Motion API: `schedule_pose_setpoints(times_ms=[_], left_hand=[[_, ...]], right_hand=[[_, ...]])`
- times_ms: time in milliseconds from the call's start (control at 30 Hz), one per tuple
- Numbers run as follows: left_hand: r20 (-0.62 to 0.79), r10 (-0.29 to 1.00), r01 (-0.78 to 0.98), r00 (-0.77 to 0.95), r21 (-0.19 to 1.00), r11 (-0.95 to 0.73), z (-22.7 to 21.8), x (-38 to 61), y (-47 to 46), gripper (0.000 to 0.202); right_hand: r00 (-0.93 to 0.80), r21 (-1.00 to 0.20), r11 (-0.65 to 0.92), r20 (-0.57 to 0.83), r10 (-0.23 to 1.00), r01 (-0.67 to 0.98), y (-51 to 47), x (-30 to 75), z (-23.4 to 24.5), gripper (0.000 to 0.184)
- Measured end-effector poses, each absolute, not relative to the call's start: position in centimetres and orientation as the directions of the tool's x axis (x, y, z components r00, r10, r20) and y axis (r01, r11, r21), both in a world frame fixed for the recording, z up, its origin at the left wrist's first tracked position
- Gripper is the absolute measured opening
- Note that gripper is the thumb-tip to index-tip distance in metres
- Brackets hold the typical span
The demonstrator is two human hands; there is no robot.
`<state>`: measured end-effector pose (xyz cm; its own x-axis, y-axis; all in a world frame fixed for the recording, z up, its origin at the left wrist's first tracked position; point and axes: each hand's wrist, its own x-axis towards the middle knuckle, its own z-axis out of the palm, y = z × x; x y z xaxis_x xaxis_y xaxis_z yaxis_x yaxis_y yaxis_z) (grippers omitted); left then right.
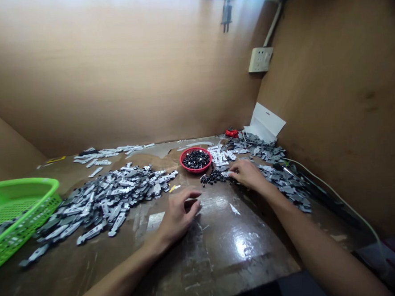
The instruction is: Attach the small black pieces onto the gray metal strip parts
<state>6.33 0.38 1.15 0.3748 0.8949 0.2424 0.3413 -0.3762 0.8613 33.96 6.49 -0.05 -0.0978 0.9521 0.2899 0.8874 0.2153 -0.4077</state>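
My left hand (179,214) rests on the brown table (224,253) near its middle, fingers curled in a pinch; what they hold I cannot make out. My right hand (247,174) reaches further back, fingers bent down onto a small heap of black parts (212,178) and white-grey pieces (222,157). A red bowl (196,159) full of small black parts stands just behind that heap. A wide pile of flat grey parts (110,200) spreads to the left of my left hand.
A green plastic basket (17,208) sits at the left edge. More grey parts (283,180) lie along the right wall beside a white cable (334,193). A white card (264,122) and a wall socket (261,59) are at the back right corner.
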Motion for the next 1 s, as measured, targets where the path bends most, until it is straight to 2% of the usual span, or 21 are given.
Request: schedule_pose_setpoints(times_ms=[100, 200, 300, 367, 433, 500, 600, 700, 833, 1000], left_hand=[[0.136, 0.926, 0.22, 0.353, 0.949, -0.224, 0.5, 6.3, 0.6, 0.025], [-0.031, 0.929, 0.058, 0.368, 0.998, 0.01, 0.3, 6.0, 1.3, 0.035], [-0.221, 0.853, -0.065, 0.473, 0.957, 0.284, 0.4, 5.5, 1.7, 0.039], [-0.305, 0.779, -0.117, 0.548, 0.894, 0.433, 0.5, 5.2, 1.5, 0.04], [-0.339, 0.729, -0.161, 0.595, 0.838, 0.521, 0.6, 5.1, 1.2, 0.038], [-0.343, 0.696, -0.192, 0.63, 0.8, 0.568, 0.7, 5.0, 1.0, 0.034], [-0.354, 0.658, -0.2, 0.664, 0.764, 0.613, 0.5, 4.8, 1.0, 0.024], [-0.369, 0.672, -0.217, 0.642, 0.754, 0.62, 0.3, 4.6, 1.4, 0.015], [-0.388, 0.736, -0.277, 0.554, 0.747, 0.604, 0.3, 4.4, 2.0, 0.009], [-0.432, 0.765, -0.361, 0.478, 0.697, 0.619, 0.5, 4.4, 2.4, 0.006]], right_hand=[[-0.053, -0.484, 0.194, 0.29, 0.955, 0.853, 6.4, 33.8, 0.5, 0.015], [-0.052, -0.703, 0.241, 0.279, 0.959, 0.669, 5.9, 32.4, 1.3, 0.021], [-0.187, -0.904, 0.261, 0.207, 0.96, 0.338, 4.8, 30.0, 1.7, 0.024], [-0.312, -0.952, 0.246, 0.181, 0.933, 0.184, 3.8, 28.3, 1.7, 0.021], [-0.4, -0.945, 0.298, 0.222, 0.889, 0.137, 3.0, 26.8, 1.6, 0.017], [-0.453, -0.92, 0.364, 0.265, 0.851, 0.147, 2.3, 25.7, 1.5, 0.014], [-0.518, -0.9, 0.39, 0.243, 0.82, 0.196, 2.1, 25.2, 1.5, 0.011], [-0.478, -0.852, 0.409, 0.225, 0.849, 0.327, 2.6, 26.3, 2.2, 0.011], [-0.233, -0.657, 0.365, 0.283, 0.93, 0.66, 3.7, 29.9, 3.6, 0.014], [-0.252, -0.464, 0.3, 0.164, 0.954, 0.834, 4.1, 32.3, 3.0, 0.009]])
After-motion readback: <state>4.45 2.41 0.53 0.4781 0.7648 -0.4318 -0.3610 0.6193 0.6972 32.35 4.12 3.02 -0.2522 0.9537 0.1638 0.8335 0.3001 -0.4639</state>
